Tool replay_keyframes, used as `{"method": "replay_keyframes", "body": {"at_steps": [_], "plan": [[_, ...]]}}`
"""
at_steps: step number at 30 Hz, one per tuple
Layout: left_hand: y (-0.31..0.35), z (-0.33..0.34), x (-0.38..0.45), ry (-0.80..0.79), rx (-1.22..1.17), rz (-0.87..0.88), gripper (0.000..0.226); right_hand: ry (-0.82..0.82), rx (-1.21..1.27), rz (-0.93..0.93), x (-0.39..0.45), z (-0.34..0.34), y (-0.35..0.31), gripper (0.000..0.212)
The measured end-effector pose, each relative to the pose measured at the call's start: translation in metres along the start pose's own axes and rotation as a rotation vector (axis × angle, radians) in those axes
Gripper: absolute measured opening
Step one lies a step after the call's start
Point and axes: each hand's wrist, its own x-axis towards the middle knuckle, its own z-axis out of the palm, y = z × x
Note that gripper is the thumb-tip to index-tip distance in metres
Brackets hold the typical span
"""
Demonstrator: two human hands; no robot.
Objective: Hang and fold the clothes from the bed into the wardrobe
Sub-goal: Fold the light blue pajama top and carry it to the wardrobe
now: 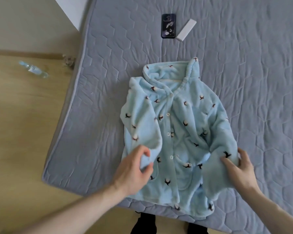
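Observation:
A light blue fleece pajama top with small dark prints and white buttons lies face up on the grey quilted mattress, collar away from me. Both sleeves are folded in over the front. My left hand pinches the cuff of the left sleeve between thumb and fingers. On the other side, my right hand grips the end of the right sleeve, fingers curled over the fleece.
A dark phone and a white flat box lie near the far end of the mattress. A clear plastic bottle lies on the wooden floor to the left. My dark-clothed legs stand at the mattress's near edge.

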Motion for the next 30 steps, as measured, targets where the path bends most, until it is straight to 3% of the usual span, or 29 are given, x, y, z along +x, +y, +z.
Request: {"method": "replay_keyframes", "body": {"at_steps": [2,4,9,11,13,16,19,21,24,26,28,30], "plan": [[-0.009,0.026,-0.024,-0.093,0.029,-0.070,0.026,0.003,0.097,-0.057,-0.016,0.000,-0.008,0.038],[-0.023,0.048,-0.044,-0.248,0.205,-0.036,0.024,-0.024,0.084,-0.154,-0.033,0.001,-0.011,0.044],[-0.053,0.074,-0.072,-0.678,0.399,-0.116,0.020,-0.154,-0.232,-0.400,-0.058,0.019,0.005,0.059],[-0.060,0.075,-0.073,-0.768,0.376,-0.137,0.020,-0.196,-0.404,-0.485,-0.063,0.033,0.012,0.060],[-0.063,0.074,-0.069,-0.745,0.301,-0.196,0.022,-0.270,-0.565,-0.536,-0.067,0.050,0.020,0.064],[-0.061,0.071,-0.056,-0.548,0.196,-0.352,0.016,-0.357,-0.619,-0.450,-0.066,0.068,0.023,0.071],[-0.061,0.066,-0.043,-0.394,0.126,-0.418,0.015,-0.265,-0.613,-0.404,-0.060,0.072,0.018,0.069],[-0.063,0.063,-0.036,-0.304,0.087,-0.486,0.020,-0.253,-0.677,-0.479,-0.065,0.079,0.013,0.070],[-0.067,0.065,-0.029,-0.195,0.011,-0.590,0.029,-0.456,-0.896,-0.606,-0.086,0.106,0.010,0.068],[-0.069,0.071,-0.029,-0.152,-0.034,-0.618,0.031,-0.685,-0.992,-0.542,-0.096,0.124,0.014,0.061],[-0.070,0.077,-0.034,-0.164,-0.060,-0.641,0.029,-0.896,-1.010,-0.465,-0.098,0.136,0.022,0.062],[-0.071,0.085,-0.038,-0.194,-0.087,-0.670,0.026,-0.927,-0.900,-0.434,-0.097,0.138,0.032,0.060]]}}
